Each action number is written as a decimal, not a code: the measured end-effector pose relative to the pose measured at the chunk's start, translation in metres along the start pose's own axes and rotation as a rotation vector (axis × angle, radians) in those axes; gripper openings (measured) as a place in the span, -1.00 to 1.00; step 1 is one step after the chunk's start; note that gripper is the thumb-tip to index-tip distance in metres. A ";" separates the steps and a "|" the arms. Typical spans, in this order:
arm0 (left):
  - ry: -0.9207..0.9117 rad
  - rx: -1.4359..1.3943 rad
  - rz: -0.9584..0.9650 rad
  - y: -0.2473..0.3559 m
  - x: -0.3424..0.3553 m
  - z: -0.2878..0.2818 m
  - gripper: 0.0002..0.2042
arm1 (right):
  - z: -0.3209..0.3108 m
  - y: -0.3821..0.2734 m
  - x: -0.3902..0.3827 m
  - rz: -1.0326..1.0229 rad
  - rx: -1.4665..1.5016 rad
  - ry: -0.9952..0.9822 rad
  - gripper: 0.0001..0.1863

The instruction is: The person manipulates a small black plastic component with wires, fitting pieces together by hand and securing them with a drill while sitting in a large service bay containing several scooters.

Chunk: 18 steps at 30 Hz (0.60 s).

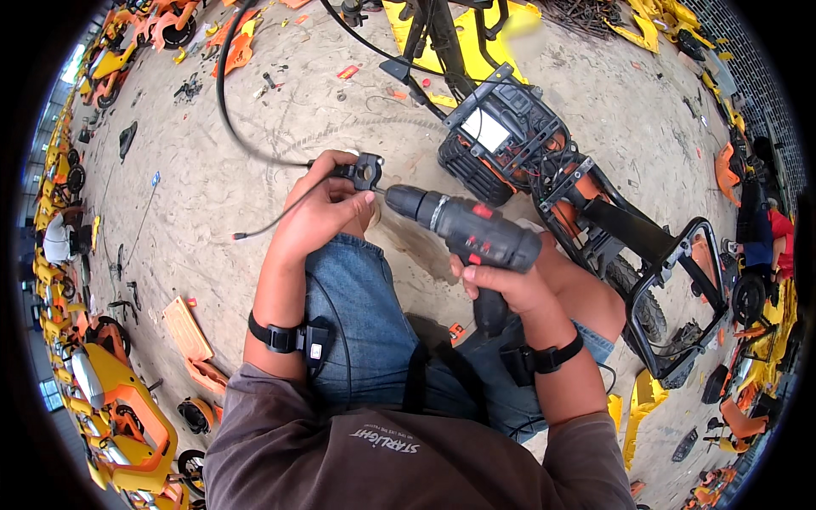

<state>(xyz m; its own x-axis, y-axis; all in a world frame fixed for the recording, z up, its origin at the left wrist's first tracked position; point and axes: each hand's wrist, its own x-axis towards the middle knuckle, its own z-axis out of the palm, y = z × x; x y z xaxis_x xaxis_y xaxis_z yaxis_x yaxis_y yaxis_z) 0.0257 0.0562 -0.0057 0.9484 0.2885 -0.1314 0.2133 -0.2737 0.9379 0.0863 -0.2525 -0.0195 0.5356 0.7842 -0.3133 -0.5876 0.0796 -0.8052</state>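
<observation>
My left hand (319,212) is closed on a small black clamp bracket (367,170) with a ring opening, above my left knee. A black cable (240,141) runs from it up and away, and a thinner lead (259,231) dangles leftward with a small connector on its end. My right hand (501,280) grips a black cordless drill (476,234) with red switches, its chuck (404,201) pointing left at the bracket. The bit's tip is at the bracket; whether it touches cannot be made out.
A stripped scooter frame (637,238) with exposed wiring stands close on my right, over a yellow panel (459,38). Loose orange parts (191,327) lie on the dusty floor (170,212). Yellow scooters (119,404) line both sides. Other people (64,234) (780,242) are at the far edges.
</observation>
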 end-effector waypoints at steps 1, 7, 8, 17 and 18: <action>-0.023 0.027 0.001 0.000 0.000 -0.001 -0.50 | 0.000 -0.002 -0.001 -0.169 -0.238 -0.019 -0.44; -0.160 0.152 0.016 -0.005 -0.005 -0.008 -0.55 | 0.004 -0.049 -0.018 -0.386 -1.219 -0.167 0.11; -0.159 0.172 -0.006 0.004 -0.007 -0.005 -0.55 | 0.004 -0.048 -0.021 -0.388 -1.239 -0.145 0.15; -0.138 0.107 -0.057 0.015 -0.002 0.004 -0.59 | 0.013 -0.055 -0.031 -0.585 -1.600 0.004 -0.20; -0.106 0.060 0.051 0.012 0.002 0.007 -0.59 | 0.013 -0.055 -0.031 -0.603 -1.611 0.009 -0.21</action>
<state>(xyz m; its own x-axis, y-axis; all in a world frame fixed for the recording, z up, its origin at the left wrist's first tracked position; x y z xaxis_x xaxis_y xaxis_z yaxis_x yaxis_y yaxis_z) 0.0315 0.0465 0.0030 0.9771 0.1752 -0.1205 0.1750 -0.3408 0.9237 0.0940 -0.2732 0.0416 0.4410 0.8745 0.2018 0.8331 -0.3153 -0.4545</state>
